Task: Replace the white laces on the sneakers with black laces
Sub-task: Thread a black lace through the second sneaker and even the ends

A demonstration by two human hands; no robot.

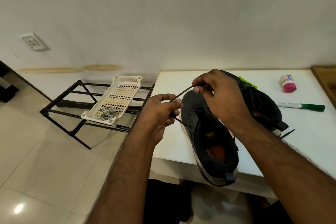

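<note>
Two dark sneakers lie on a white table [309, 132]. The near sneaker [209, 138] points away from me, its heel hanging over the table's front edge. Just left of its toe, my left hand [160, 114] pinches a black lace [182, 92]. The lace runs up and right to my right hand [218, 96], which pinches its other part above the toe. Below my left hand the lace drops to the shoe's eyelets. Behind my right arm the second sneaker [263, 107] is partly hidden. White laces [107, 114] lie coiled in a white plastic basket [116, 96].
The basket rests on a black metal rack [63, 103] standing on the tiled floor left of the table. On the table's right side lie a green-capped marker [301, 106] and a small pink-capped bottle [288, 83]. A loose black lace end [287, 132] trails by the far shoe.
</note>
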